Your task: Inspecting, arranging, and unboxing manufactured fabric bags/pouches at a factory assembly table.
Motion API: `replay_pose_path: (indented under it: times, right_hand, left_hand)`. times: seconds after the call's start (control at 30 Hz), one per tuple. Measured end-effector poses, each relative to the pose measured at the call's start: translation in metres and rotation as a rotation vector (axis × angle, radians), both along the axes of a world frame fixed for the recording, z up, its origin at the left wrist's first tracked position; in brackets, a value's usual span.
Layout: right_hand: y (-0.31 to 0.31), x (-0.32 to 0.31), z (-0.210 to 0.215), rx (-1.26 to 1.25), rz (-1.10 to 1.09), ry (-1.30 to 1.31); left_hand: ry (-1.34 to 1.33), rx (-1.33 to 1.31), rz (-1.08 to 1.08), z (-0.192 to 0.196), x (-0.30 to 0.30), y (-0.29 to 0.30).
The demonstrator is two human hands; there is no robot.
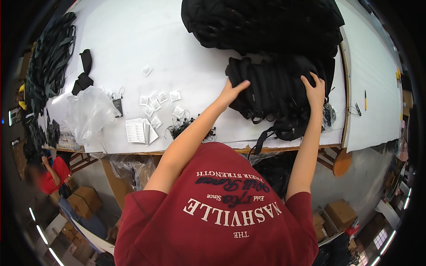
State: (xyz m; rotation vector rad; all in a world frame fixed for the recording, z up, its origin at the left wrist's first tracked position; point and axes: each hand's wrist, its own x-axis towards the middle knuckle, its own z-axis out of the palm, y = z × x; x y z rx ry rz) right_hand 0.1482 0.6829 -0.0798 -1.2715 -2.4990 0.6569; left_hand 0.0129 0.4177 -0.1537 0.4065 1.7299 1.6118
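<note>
A black backpack (275,91) with dangling straps lies on the white table (146,40) near its front edge. My left hand (233,91) presses on the bag's left side with fingers spread. My right hand (315,88) rests on its right side, fingers curled over the fabric. Behind it a bigger heap of black bags (266,24) fills the far part of the table.
Small white paper tags (155,102), a folded leaflet stack (140,131), a tangle of black cords (182,126) and a clear plastic bag (88,113) lie left of the bag. Black straps (49,62) pile at the far left. Cardboard boxes (84,199) and a person in red (51,170) are below.
</note>
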Motion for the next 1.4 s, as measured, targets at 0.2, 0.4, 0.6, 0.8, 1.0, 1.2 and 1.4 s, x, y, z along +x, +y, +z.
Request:
replay_pose_path:
  times: [0.2, 0.4, 0.6, 0.8, 1.0, 1.2, 1.4]
  right_hand:
    - [-0.078, -0.013, 0.041, 0.435, 0.044, -0.019]
    - [-0.200, -0.022, 0.068, -0.032, 0.455, 0.543]
    - [-0.234, -0.070, 0.008, -0.049, 0.720, 0.300]
    - [-0.309, -0.066, 0.098, 0.073, 0.747, 0.753]
    - [-0.361, -0.060, 0.045, -0.180, 0.982, 0.103]
    - [-0.395, -0.051, 0.073, -0.757, 0.669, 0.267]
    - [-0.382, -0.036, 0.089, -1.343, 0.359, 0.452]
  left_hand:
    - [-0.543, 0.017, 0.263, 0.001, -0.004, -0.053]
    - [-0.120, 0.001, 0.323, 0.040, -0.005, -0.100]
    - [-0.213, 0.063, 0.006, 0.125, 0.008, -0.177]
    - [-0.471, 0.210, 0.441, 0.135, 0.013, -0.245]
    - [-0.386, 0.391, 0.661, 0.145, 0.011, -0.273]
    - [-0.120, 0.173, 0.332, 0.175, 0.035, -0.279]
    - [0.721, -0.350, -0.066, 0.135, -0.013, -0.304]
